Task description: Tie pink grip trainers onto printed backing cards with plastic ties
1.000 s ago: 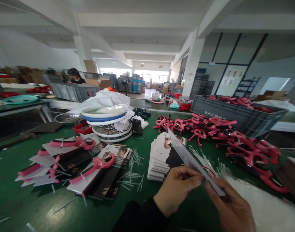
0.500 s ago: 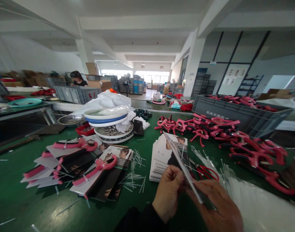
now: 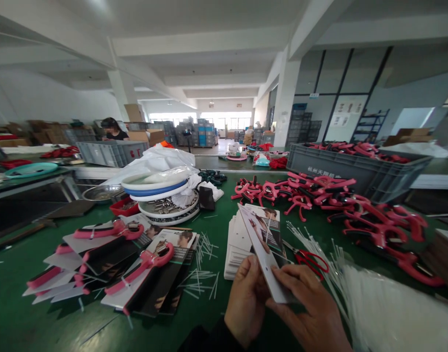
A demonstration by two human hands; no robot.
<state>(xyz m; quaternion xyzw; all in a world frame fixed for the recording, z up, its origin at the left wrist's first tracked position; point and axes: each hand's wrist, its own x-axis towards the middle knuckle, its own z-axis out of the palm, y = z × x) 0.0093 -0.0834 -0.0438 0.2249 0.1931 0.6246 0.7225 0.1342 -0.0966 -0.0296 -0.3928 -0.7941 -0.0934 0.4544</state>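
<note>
A printed backing card [image 3: 259, 254] is held tilted in front of me, its pale side partly facing me. My left hand [image 3: 246, 300] is closed at its left edge; some of those fingertips are hidden. On the card's lower right, my right hand [image 3: 308, 303] grips it, thumb against the face. A thin white cable tie [image 3: 268, 227] sticks out beyond the card. Behind it sits a stack of backing cards [image 3: 234, 249]. Red-handled scissors [image 3: 312, 261] lie just past my right hand, near a bundle of white cable ties [image 3: 304, 237].
Pink clamp-like tools tied to cards [image 3: 143, 274] lie left, beside loose cable ties [image 3: 205, 249]. Loose pink tools [image 3: 378, 225] spread right, before a grey crate [image 3: 337, 171]. Stacked round trays [image 3: 158, 183] stand behind. A plastic bag [image 3: 403, 308] lies front right. Another person [image 3: 114, 129] is far left.
The card has turned so that more of its pale face shows. My right hand has shifted slightly left, its fingers now over the face. The camera view has shifted slightly.
</note>
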